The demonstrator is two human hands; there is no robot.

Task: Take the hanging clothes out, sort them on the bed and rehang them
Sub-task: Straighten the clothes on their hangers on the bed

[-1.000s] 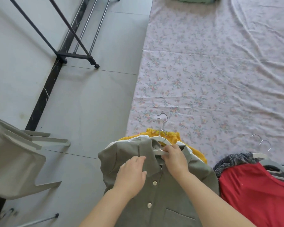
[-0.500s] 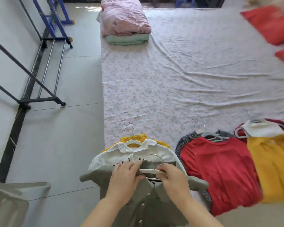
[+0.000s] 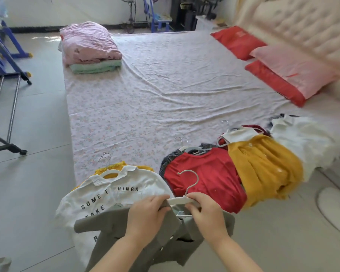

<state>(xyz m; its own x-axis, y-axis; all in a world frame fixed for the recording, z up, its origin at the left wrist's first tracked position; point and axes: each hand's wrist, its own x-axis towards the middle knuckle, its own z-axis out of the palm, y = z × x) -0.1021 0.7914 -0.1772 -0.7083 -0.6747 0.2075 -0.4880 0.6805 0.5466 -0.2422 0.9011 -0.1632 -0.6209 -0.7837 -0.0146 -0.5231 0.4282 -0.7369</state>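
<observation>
Raised since half a second ago, the grey button-front shirt (image 3: 145, 242) now sits at six o'clock with the metal hook of its white plastic hanger (image 3: 186, 201) tipped upright. More of the white printed top (image 3: 110, 193) under it is uncovered.

Open grey tiled floor (image 3: 28, 173) fills nine o'clock, running along the long edge of the bed with a floral sheet (image 3: 165, 95), whose middle at twelve is bare.

The left hand (image 3: 145, 214) curls round the shirt's collar at the hanger's left arm. The right hand (image 3: 206, 211) pinches the hanger's right arm below the hook.

A red top (image 3: 204, 177), a mustard knit garment (image 3: 263, 165) and a white garment (image 3: 306, 142) lie along the bed's near edge, from four to three o'clock.
</observation>
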